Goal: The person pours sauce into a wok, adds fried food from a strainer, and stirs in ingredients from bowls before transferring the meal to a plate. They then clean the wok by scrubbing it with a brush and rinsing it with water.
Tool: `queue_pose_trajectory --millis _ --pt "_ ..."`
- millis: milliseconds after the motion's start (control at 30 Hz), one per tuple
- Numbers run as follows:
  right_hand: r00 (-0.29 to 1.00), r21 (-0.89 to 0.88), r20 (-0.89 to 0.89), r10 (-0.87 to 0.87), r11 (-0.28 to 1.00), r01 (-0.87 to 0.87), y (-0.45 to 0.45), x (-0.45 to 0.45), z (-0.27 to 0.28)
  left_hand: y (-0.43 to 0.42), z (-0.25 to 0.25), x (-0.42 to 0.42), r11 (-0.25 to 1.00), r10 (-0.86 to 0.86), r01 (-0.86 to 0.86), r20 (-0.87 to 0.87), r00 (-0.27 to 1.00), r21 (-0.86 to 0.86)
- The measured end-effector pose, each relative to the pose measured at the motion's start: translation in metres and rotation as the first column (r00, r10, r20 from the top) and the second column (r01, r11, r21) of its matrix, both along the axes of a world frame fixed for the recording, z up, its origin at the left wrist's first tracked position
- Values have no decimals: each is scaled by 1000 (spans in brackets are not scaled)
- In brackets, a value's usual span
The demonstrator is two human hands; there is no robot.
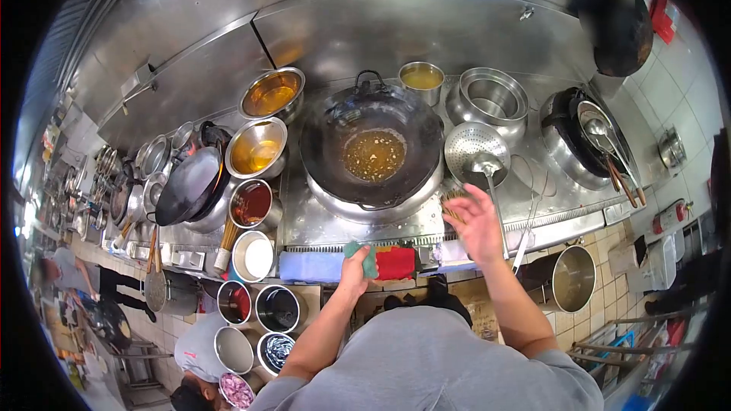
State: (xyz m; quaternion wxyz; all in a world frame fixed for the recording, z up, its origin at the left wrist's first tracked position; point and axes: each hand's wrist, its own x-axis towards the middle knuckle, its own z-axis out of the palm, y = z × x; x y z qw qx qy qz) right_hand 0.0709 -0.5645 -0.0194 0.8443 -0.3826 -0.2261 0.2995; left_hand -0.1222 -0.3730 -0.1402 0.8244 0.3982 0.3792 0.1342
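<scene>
1. The wok (327, 137) sits mid-stove (411, 224), with liquid (375, 156) in it.
2. Left of the wok stand a far bowl (296, 109) and a near bowl (279, 161).
3. At its far right is a small pot (421, 97), left of a larger pot (519, 119).
4. A ladle (486, 162) rests in the strainer (459, 148), right of the wok.
5. On the near side, the left hand (354, 270) lies left of the right hand (478, 224).

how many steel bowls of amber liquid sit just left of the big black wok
2: a round steel bowl of amber liquid at the back, and a second round steel bowl in front of it.
</scene>
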Motion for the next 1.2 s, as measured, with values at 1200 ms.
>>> queue_pose_trajectory --millis 1200 --pt "875 -425 -468 -127 900 -97 -82 -10 -87 79 23 107 947 35 -95 -193 980 -308"
